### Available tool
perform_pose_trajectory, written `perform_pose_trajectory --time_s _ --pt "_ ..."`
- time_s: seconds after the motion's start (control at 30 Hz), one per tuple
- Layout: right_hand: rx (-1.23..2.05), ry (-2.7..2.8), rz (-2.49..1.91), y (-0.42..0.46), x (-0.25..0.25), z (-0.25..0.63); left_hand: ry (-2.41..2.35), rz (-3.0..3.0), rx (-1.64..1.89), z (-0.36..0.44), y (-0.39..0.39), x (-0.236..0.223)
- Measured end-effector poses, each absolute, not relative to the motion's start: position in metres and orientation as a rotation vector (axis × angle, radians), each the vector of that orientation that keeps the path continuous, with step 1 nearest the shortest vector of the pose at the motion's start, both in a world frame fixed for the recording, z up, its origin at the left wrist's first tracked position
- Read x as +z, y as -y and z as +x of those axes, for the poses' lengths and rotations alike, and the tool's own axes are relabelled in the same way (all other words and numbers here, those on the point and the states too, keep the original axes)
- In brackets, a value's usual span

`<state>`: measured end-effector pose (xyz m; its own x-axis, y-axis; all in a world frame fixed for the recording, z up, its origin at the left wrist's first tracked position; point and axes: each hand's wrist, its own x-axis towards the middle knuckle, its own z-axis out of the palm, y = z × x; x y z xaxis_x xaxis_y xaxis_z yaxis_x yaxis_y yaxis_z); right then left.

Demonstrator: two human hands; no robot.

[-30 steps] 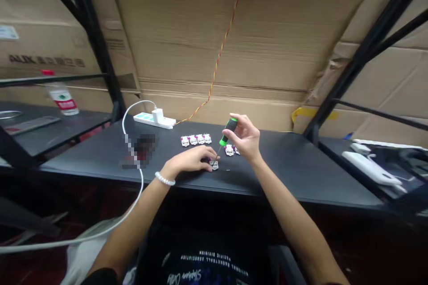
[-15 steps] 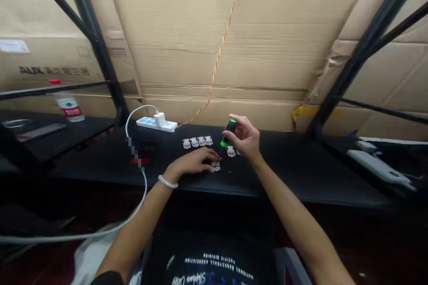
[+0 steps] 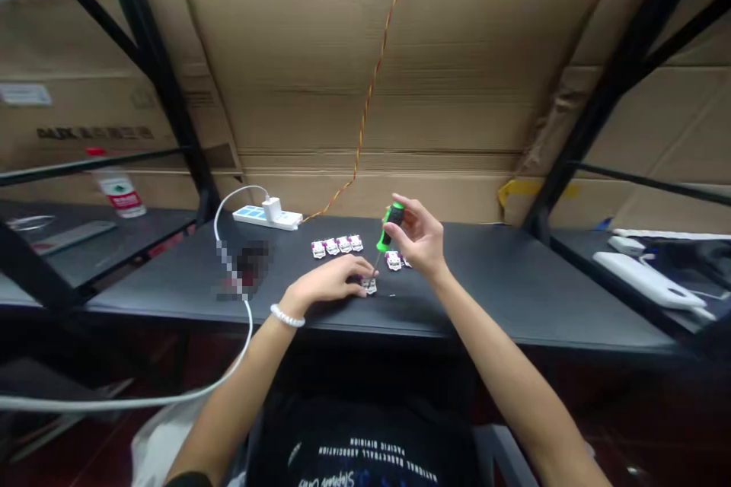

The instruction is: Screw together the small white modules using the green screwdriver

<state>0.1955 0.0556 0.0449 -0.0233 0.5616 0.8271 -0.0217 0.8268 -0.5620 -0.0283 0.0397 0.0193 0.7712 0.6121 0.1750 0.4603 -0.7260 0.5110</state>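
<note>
My right hand grips a screwdriver with a green and black handle, held upright, its tip down on a small white and pink part on the black table. My left hand, a bead bracelet at the wrist, lies on the table with its fingertips pinching that part to hold it still. A row of several like parts lies just behind the left hand. Two more parts sit under my right hand.
A white power strip with a plugged charger and white cable lies at the back left. A red and yellow twisted wire hangs down the cardboard wall. A bottle stands on the left shelf, white devices on the right shelf. Black frame posts flank the table.
Only the camera has shifted, tilting up a little. Both hands stay where they were, the screwdriver still on the small part.
</note>
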Motion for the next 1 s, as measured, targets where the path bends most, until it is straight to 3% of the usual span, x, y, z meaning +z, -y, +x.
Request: perform_pose_trajectory --time_s 0.57,1.0 --pt "0.472 1.555 -0.41 -0.0556 0.0436 0.1916 -0.818 2.515 0.456 -0.0285 -0.0392 0.0202" --pt "0.709 1.743 -0.331 -0.0495 0.0459 0.1952 -0.822 2.486 0.481 -0.0266 -0.0385 0.019"
